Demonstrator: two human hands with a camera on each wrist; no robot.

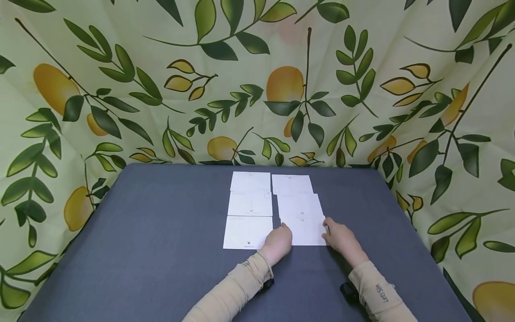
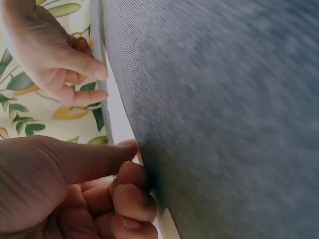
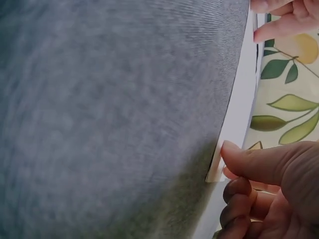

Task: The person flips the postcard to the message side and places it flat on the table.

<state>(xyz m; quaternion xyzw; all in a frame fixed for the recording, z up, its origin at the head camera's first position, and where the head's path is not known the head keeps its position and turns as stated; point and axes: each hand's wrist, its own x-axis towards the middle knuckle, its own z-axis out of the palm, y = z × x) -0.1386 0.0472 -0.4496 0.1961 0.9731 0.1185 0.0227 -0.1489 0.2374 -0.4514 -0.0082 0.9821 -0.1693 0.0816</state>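
White sheets of paper lie in two columns of three on a dark blue-grey table. The front sheet of the right column (image 1: 302, 232) is between my hands. My left hand (image 1: 277, 241) pinches its left edge, thumb above and fingers curled at the rim, as the left wrist view shows. At its right edge, my right hand (image 1: 344, 239) pinches the paper between thumb and fingertips; this pinch (image 3: 264, 179) also shows in the right wrist view. The front sheet of the left column (image 1: 247, 232) lies just beside my left hand. Print on the sheets is too faint to read.
The table (image 1: 161, 250) has a plain cloth-like surface. Other sheets, such as the middle left one (image 1: 249, 203) and the far right one (image 1: 291, 184), lie farther back. A curtain (image 1: 241, 112) printed with leaves and orange fruit hangs behind the table and along its sides.
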